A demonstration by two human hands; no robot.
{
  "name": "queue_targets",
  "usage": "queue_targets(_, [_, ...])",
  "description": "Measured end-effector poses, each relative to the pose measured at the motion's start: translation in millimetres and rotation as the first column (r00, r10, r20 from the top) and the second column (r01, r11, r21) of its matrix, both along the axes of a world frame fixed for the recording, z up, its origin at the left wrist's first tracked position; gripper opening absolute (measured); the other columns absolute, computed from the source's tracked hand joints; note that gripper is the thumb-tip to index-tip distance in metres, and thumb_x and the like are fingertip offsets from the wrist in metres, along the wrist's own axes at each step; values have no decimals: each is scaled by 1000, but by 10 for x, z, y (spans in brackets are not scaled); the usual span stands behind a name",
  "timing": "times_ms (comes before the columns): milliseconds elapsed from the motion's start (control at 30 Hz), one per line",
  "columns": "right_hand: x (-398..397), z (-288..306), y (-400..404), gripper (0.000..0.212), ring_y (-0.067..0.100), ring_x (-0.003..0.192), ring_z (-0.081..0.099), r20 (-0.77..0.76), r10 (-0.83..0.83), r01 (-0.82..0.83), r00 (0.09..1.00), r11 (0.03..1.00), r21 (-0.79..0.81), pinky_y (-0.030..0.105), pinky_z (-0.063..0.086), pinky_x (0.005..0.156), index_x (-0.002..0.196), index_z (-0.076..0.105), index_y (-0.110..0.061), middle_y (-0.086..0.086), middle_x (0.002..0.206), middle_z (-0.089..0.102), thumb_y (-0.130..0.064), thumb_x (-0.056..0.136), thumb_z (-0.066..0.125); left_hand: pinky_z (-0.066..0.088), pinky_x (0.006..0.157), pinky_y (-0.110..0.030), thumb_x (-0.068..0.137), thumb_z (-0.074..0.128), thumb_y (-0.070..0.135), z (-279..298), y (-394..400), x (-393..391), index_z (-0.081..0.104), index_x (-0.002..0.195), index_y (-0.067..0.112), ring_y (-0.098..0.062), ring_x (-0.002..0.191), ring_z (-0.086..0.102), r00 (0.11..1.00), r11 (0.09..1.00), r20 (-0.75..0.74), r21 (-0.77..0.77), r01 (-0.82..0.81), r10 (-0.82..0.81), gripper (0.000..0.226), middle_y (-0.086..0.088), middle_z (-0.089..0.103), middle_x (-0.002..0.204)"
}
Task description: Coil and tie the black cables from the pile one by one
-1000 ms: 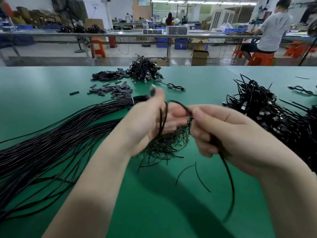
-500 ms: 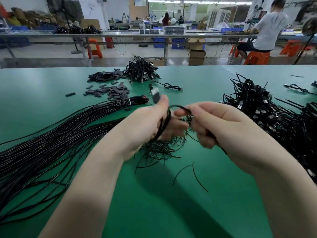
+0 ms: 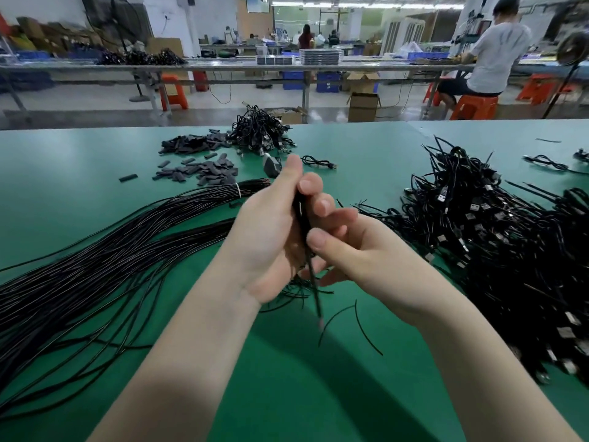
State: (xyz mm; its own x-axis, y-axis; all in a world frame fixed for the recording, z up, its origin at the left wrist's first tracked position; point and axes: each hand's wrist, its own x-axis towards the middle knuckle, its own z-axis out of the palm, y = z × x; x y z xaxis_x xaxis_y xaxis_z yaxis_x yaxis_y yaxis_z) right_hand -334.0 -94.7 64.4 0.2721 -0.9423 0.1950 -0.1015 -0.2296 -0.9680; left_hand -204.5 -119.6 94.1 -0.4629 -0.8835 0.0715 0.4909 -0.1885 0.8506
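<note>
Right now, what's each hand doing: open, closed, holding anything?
Left hand: closed around the coiled black cable.
Right hand: thumb and fingers pinch the same cable.

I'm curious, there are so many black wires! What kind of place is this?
Probably a cable factory workshop. Piles of black cables cover the green table, and another worker sits at a long bench behind.

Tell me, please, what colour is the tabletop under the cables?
Green tabletop, seen in the head view.
</note>
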Motion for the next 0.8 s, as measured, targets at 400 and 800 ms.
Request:
queue_targets(400, [65,-182,2,6,19,71,54,90,-58,44,994,987,153,30,57,72,89,59,-12,13,81,53,-8,86,63,44,57,-30,84,46,59,-167,-43,11,56,55,25,-22,72,59,930,994,366,-107,32,10,46,-7,64,75])
queue_targets(800, [-102,-639,45,23,19,55,42,-549,-170,320,818,928,189,28,31,52,102,51,-4,3,68,46,-17,100,33,53,68,-27,101,31,52,-553,-114,72,69,100,20,-13,78,60,429,997,901,-80,20,64,50,1,63,102])
